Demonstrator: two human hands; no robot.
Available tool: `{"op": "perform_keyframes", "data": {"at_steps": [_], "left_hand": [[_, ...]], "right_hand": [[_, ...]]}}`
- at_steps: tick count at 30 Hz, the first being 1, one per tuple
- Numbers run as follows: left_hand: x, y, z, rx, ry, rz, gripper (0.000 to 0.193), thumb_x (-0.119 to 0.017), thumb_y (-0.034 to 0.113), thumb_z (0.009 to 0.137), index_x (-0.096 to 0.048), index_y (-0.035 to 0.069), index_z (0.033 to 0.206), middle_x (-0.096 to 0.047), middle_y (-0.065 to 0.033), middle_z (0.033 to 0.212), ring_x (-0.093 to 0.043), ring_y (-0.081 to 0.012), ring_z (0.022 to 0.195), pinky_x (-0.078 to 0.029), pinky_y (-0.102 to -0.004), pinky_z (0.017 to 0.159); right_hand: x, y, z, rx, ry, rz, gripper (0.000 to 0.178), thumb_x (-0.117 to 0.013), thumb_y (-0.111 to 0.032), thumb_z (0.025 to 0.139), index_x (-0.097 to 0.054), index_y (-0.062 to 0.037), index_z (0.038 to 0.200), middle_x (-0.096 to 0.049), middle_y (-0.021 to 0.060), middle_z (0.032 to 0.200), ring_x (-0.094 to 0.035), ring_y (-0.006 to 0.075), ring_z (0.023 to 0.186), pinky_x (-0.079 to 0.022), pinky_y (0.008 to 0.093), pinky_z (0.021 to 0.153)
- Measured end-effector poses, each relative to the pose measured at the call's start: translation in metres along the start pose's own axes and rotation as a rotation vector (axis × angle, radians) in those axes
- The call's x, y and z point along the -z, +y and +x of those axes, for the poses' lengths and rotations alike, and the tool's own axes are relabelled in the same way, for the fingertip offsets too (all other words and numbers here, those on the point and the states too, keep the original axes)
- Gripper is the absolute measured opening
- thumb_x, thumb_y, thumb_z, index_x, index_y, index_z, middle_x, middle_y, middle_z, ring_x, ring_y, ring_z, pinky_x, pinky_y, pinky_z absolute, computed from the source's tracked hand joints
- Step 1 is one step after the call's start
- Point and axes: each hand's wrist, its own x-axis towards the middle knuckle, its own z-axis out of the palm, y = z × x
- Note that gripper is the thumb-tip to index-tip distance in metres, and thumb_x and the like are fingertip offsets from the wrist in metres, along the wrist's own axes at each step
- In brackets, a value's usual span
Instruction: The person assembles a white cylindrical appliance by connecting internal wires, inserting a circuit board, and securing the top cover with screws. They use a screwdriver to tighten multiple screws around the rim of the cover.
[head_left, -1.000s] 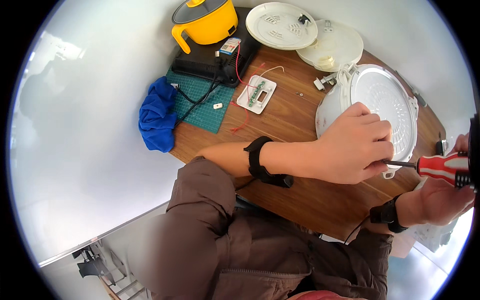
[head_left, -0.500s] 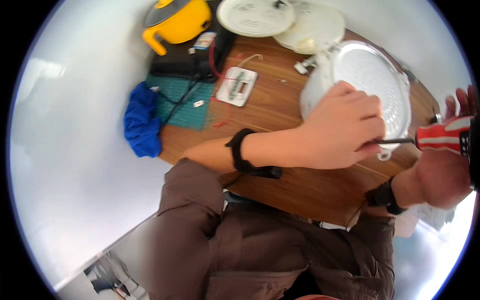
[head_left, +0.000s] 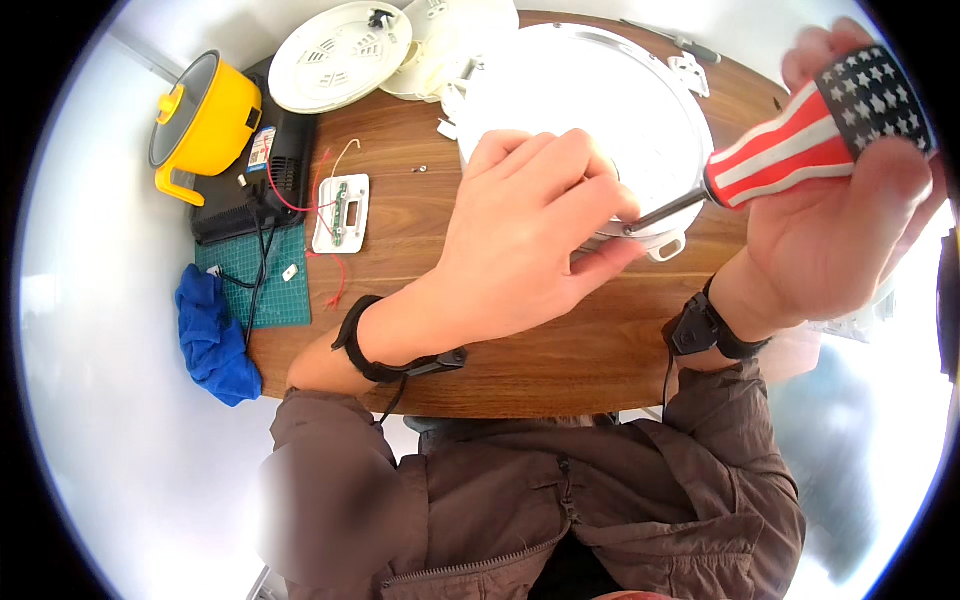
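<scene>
The right hand (head_left: 825,240) has its fingers and thumb wrapped on the handle of a screwdriver (head_left: 780,155), striped red and white with a dark starred butt. The tool's long axis slants from the upper right, butt outermost, down and leftward to its tip at the near right edge of a round white appliance (head_left: 600,105), just beside a looped tab (head_left: 672,247). The left hand (head_left: 525,235) is the nearer to that tip: it reaches over the near left part of the appliance, forefinger on the far side of the tip and thumb on the near side. Whether these two pinch anything small cannot be told. The appliance lies on the bench (head_left: 520,375), ahead of the left hand and to the left of the right one. A white panel with a circuit board (head_left: 345,215) lies well apart, to the left.
</scene>
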Motion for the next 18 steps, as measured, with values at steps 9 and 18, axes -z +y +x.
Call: {"op": "perform_keyframes", "data": {"at_steps": [9,18], "left_hand": [[0.003,0.003,0.0,0.007,-0.046,0.008,0.031,-0.089,0.016,0.069,-0.069,0.015,0.093,-0.064,0.0012,0.093,-0.061,-0.0187,0.088,-0.037,-0.0343,0.085],[0.007,0.005,0.002,0.025,-0.037,0.005,0.028,-0.086,0.012,0.071,-0.069,0.014,0.093,-0.063,0.0001,0.096,-0.061,-0.0203,0.089,-0.037,-0.0355,0.086]], "right_hand": [[0.002,0.005,0.008,0.051,-0.093,0.01,0.062,-0.055,-0.027,0.103,-0.032,0.0029,0.152,-0.065,0.0142,0.116,-0.066,0.0203,0.102,-0.055,0.0301,0.086],[-0.008,0.008,0.03,0.13,-0.256,0.069,0.091,-0.069,-0.044,0.097,-0.022,0.0071,0.155,-0.066,0.0163,0.107,-0.07,0.0204,0.088,-0.06,0.0294,0.071]]}}
